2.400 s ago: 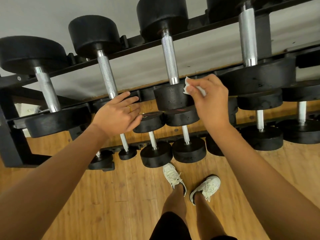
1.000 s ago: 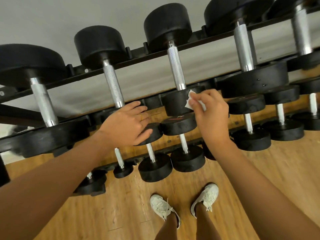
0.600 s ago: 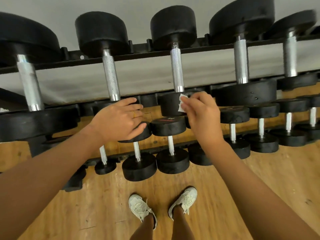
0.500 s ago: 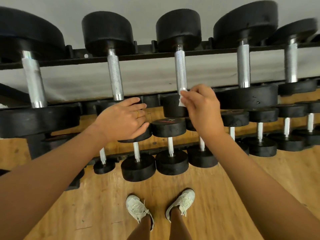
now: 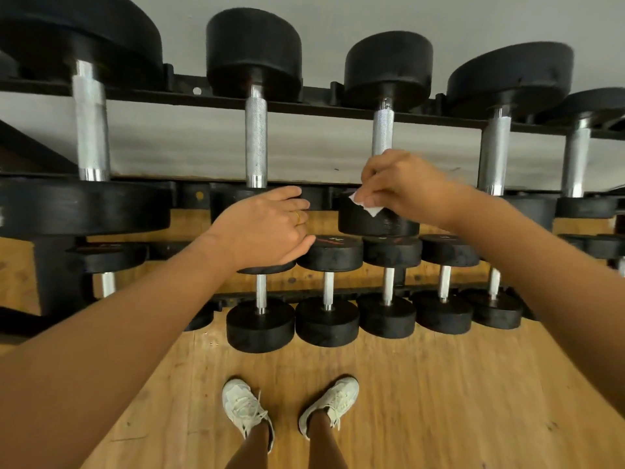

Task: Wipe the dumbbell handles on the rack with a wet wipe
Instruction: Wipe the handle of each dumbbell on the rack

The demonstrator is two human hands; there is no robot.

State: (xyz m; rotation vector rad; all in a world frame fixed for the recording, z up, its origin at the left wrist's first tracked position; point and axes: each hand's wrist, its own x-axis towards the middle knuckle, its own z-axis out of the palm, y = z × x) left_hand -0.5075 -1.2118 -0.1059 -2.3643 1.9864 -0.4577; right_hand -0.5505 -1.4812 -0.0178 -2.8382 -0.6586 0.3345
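Right hand (image 5: 406, 189) pinches a white wipe (image 5: 368, 205) at the low end of a handle (image 5: 383, 130), with the fingers curled round it. That handle is silver and rough. It is the third from the left on the top row of the rack (image 5: 189, 91), and it has a black weight (image 5: 389, 62) at its far end. Above the hand, the handle is bare up to that weight. Wide gaps lie on both sides of it. Left hand (image 5: 267, 228) lies flat, fingers straight and together, over the near end of the next dumbbell (image 5: 256, 137). Small dumbbells (image 5: 326, 319) sit just below.
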